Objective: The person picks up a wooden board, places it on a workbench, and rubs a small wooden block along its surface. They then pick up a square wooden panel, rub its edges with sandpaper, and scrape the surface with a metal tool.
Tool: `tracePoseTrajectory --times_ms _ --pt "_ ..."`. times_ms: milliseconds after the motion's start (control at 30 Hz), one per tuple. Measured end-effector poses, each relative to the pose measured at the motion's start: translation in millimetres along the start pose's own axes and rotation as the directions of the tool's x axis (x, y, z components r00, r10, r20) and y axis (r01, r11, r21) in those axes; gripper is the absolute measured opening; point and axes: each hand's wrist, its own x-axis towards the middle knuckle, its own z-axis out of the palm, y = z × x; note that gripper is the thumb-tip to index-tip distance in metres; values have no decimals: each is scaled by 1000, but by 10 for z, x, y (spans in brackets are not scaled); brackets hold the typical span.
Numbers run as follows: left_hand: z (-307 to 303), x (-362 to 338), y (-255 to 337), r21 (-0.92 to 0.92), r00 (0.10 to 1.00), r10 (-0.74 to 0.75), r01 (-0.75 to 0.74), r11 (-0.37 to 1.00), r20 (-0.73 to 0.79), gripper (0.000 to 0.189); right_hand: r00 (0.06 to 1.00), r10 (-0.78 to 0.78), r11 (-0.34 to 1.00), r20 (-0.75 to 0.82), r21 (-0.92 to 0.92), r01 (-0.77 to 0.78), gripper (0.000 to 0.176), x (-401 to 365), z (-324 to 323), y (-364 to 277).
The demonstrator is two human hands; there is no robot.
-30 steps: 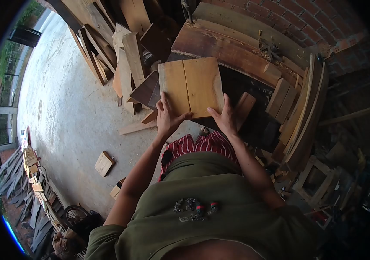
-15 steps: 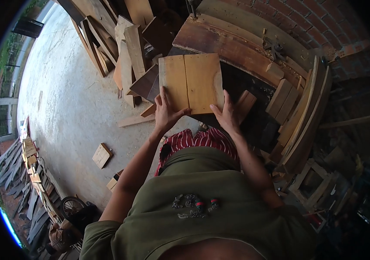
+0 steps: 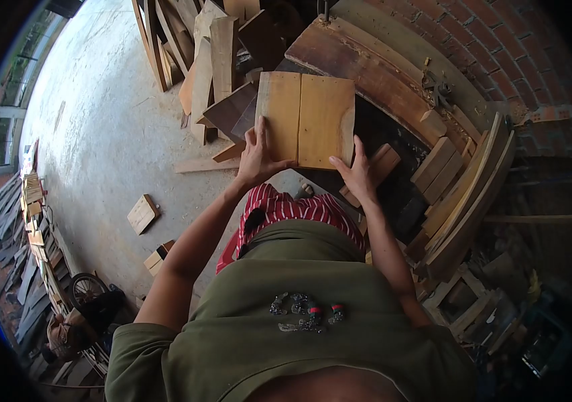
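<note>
A squarish yellow-brown wooden panel [image 3: 326, 120] with a dark seam down it is held up in front of me. My left hand [image 3: 259, 157] grips its lower left corner, the thumb along the bottom edge. At the lower right corner my right hand [image 3: 356, 173] holds it, fingers at the side edge and thumb on the face. The fingers' undersides are hidden behind the panel. Behind it lies a dark surface [image 3: 403, 175] with wooden blocks [image 3: 436, 171] on it.
Boards lean in a pile [image 3: 222, 60] beyond the panel, left of a long reddish plank [image 3: 366, 67]. Curved boards [image 3: 473, 194] stand at the right. A small block [image 3: 143, 214] lies on the concrete floor [image 3: 98, 134]. A wheel [image 3: 88, 289] shows lower left.
The view has shifted, so the surroundings appear displaced. The panel sits slightly higher and further right in view, still between both hands.
</note>
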Motion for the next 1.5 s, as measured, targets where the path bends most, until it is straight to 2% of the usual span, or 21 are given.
tracePoseTrajectory --times_ms 267,367,433,467,500,533,567,633,667,900,967,1000,1100,1167,1333,1500 --pt "-32 1 -17 -3 996 48 -48 999 78 143 999 33 997 -33 74 -30 80 -29 30 44" --pt "-59 -4 -62 -87 992 107 -101 991 63 141 998 53 997 -42 60 -50 78 -46 42 57" --pt "-88 4 -101 -298 994 91 -68 952 62 123 996 72 997 -49 44 -70 77 -62 29 21" --pt "-103 -8 -115 -300 993 97 -74 951 63 123 994 95 995 -55 34 -93 76 -78 30 -4" --pt "-94 -37 -137 -725 983 -104 183 665 152 104 993 97 995 -63 31 -96 76 -99 56 -7" --pt "-99 -39 -156 -917 918 -218 368 151 333 86 989 125 992 -85 11 -124 74 -125 80 -44" --pt "-101 -24 -191 -918 919 -210 368 147 334 86 984 147 989 -101 -4 -148 73 -128 94 -37" --pt "-192 0 -241 -914 914 -13 406 28 406 65 975 186 982 -119 2 -187 72 -132 162 46" --pt "-180 -6 -224 -915 916 -42 401 33 400 57 966 225 974 -129 15 -226 71 -144 191 91" --pt "-296 21 -296 -883 899 38 419 214 436 55 950 281 958 -135 93 -270 68 -198 251 16" --pt "-317 52 -320 -872 887 78 426 241 455 54 938 117 990 -328 -37 -136 66 -192 410 340" --pt "-353 49 -347 -863 878 103 429 267 468 53 935 120 989 -333 -42 -142 66 -209 420 279" --pt "-349 91 -381 -840 858 103 457 294 503 52 922 212 976 -324 20 -217 64 -240 409 161" --pt "-283 122 -442 -848 858 132 448 282 497 52 914 258 962 -312 173 -213 63 -245 391 52" --pt "-254 154 -535 -870 860 222 385 307 459 53 892 349 935 -288 173 -310 62 -262 358 -101" --pt "-271 139 -577 -872 867 229 356 337 442 53 879 387 922 -279 133 -364 57 -262 353 -164"
